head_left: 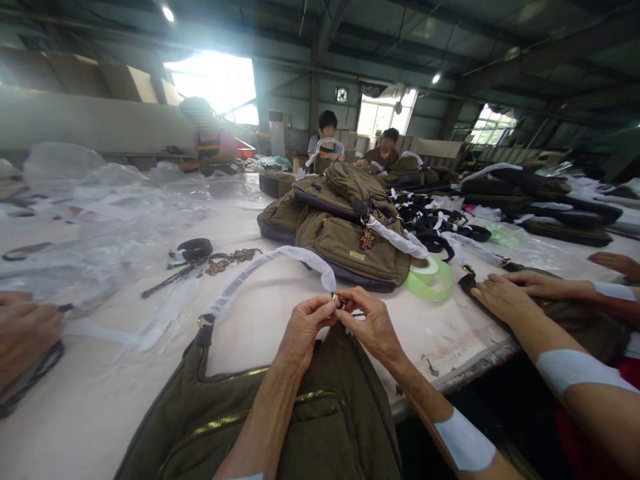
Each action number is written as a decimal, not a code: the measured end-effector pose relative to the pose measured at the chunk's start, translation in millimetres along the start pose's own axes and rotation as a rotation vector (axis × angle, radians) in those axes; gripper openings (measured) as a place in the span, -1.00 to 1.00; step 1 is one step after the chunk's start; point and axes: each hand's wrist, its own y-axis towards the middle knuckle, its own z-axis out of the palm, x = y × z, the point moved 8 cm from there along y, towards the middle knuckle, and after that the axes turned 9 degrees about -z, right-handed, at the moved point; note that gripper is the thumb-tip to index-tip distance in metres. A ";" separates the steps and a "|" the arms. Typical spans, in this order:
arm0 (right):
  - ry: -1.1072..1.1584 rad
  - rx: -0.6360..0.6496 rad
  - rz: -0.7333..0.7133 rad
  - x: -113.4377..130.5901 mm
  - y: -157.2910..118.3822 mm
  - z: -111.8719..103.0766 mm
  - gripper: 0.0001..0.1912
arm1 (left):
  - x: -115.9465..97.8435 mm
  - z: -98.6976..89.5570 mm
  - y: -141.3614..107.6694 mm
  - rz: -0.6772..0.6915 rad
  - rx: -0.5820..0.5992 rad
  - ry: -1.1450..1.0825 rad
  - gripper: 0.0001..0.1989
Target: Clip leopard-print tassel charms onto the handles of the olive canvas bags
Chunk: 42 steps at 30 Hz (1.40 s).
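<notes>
An olive-green handbag [320,433] with gold zippers lies in front of me at the table's edge. Its handle [265,259], wrapped in white tissue-like material, arches up from a gold ring on the left. My left hand [310,323] and my right hand [369,321] meet at the handle's right end. Both pinch a small gold metal ring [339,301] there between thumbs and fingertips. The fingers partly cover the ring, so its exact shape and how it joins the bag are hard to make out.
Olive bags [345,233] are piled ahead, beside a green tape roll [431,277] and black straps [425,217]. Beaded charms [230,260] and clear plastic [100,207] lie left. Co-workers' hands flank me at left [27,340] and right [510,300]; several people sit across the table.
</notes>
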 end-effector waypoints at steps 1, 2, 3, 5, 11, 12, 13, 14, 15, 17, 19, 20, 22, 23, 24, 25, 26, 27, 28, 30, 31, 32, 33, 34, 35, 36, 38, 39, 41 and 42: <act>0.031 0.014 0.012 -1.2 -0.2 0.7 -0.73 | -0.8 -0.3 0.2 0.004 -0.003 -0.012 -0.78; 0.066 0.027 0.029 -2.9 -0.7 1.5 -0.71 | -1.4 -1.1 0.2 0.006 -0.010 -0.031 -0.78; 0.100 0.035 0.049 -5.0 -1.6 1.9 -0.70 | -1.6 -2.0 0.3 0.003 -0.020 -0.054 -0.77; 0.148 0.039 0.093 -9.6 -3.5 2.1 -0.70 | -1.2 -4.0 0.3 -0.006 -0.039 -0.093 -0.75; 0.081 0.117 0.102 -10.4 -1.0 -0.4 -0.69 | 0.6 -5.2 1.6 -0.017 -0.030 -0.121 -0.74; 0.064 0.143 0.088 -9.4 0.4 -1.0 -0.68 | 0.3 -4.6 1.6 -0.013 -0.022 -0.114 -0.75; 0.053 0.166 0.076 -8.8 1.7 -1.8 -0.67 | -0.1 -3.8 1.5 -0.010 -0.013 -0.106 -0.76; 0.051 0.184 0.067 -9.0 2.7 -2.7 -0.67 | -0.4 -2.8 1.2 -0.009 -0.005 -0.097 -0.77; 0.059 0.195 0.066 -10.4 3.2 -3.8 -0.67 | -0.7 -2.0 0.9 -0.010 0.001 -0.089 -0.77; 0.105 0.199 0.090 -16.4 3.1 -5.7 -0.69 | -1.3 -0.7 0.2 -0.012 0.007 -0.079 -0.77; 0.161 0.176 0.132 -24.4 2.1 -8.2 -0.70 | -1.7 1.2 -0.3 -0.019 0.024 -0.061 -0.77; 0.175 0.157 0.146 -27.6 1.8 -10.2 -0.70 | -1.5 3.1 -0.6 -0.027 0.045 -0.046 -0.77; 0.160 0.126 0.134 -28.7 2.8 -15.4 -0.70 | -0.5 7.8 -1.3 -0.046 0.106 -0.013 -0.76; 0.136 0.132 0.110 -26.2 3.8 -17.2 -0.73 | 0.3 9.8 -1.8 -0.056 0.133 0.002 -0.76; 0.111 0.154 0.081 -22.3 4.8 -18.0 -0.77 | 1.3 11.0 -2.3 -0.067 0.151 0.010 -0.75; 0.092 0.189 0.051 -17.3 5.6 -17.9 -0.80 | 2.3 11.4 -2.6 -0.077 0.160 0.012 -0.76; 0.082 0.226 0.026 -11.8 6.0 -17.2 -0.82 | 3.2 11.2 -2.9 -0.087 0.159 0.010 -0.76; 0.077 0.257 0.007 -6.2 6.0 -16.6 -0.82 | 4.1 10.9 -3.1 -0.096 0.158 0.007 -0.77; 0.070 0.281 -0.009 -0.5 5.8 -16.1 -0.80 | 5.1 11.0 -3.3 -0.106 0.159 0.008 -0.78; 0.025 0.305 -0.040 10.8 5.0 -14.9 -0.72 | 6.8 11.9 -4.0 -0.122 0.171 0.016 -0.79; -0.015 0.313 -0.058 16.2 4.6 -13.8 -0.67 | 7.3 12.7 -4.4 -0.126 0.182 0.019 -0.79; -0.057 0.322 -0.069 21.0 4.0 -12.3 -0.64 | 7.5 13.4 -4.7 -0.128 0.192 0.018 -0.79; -0.091 0.332 -0.071 24.7 3.3 -10.4 -0.62 | 7.7 13.8 -4.9 -0.130 0.201 0.013 -0.80; -0.113 0.344 -0.062 27.1 2.5 -8.2 -0.64 | 7.8 13.8 -5.0 -0.132 0.204 0.005 -0.80; -0.118 0.355 -0.042 28.1 1.5 -6.1 -0.65 | 7.9 13.4 -5.0 -0.135 0.201 -0.003 -0.81; -0.111 0.364 -0.014 27.8 0.3 -4.2 -0.66 | 8.0 12.7 -4.9 -0.138 0.194 -0.010 -0.81; -0.073 0.351 0.050 24.0 -2.4 -2.3 -0.65 | 7.3 11.8 -5.1 -0.137 0.181 -0.022 -0.80; -0.047 0.327 0.078 21.1 -3.8 -2.5 -0.65 | 6.0 12.1 -5.5 -0.126 0.180 -0.031 -0.79; 0.014 0.255 0.125 14.2 -6.5 -3.9 -0.65 | 2.0 13.6 -6.7 -0.088 0.191 -0.042 -0.76; 0.038 0.219 0.140 11.0 -7.7 -4.6 -0.65 | 0.0 14.3 -7.3 -0.066 0.196 -0.042 -0.76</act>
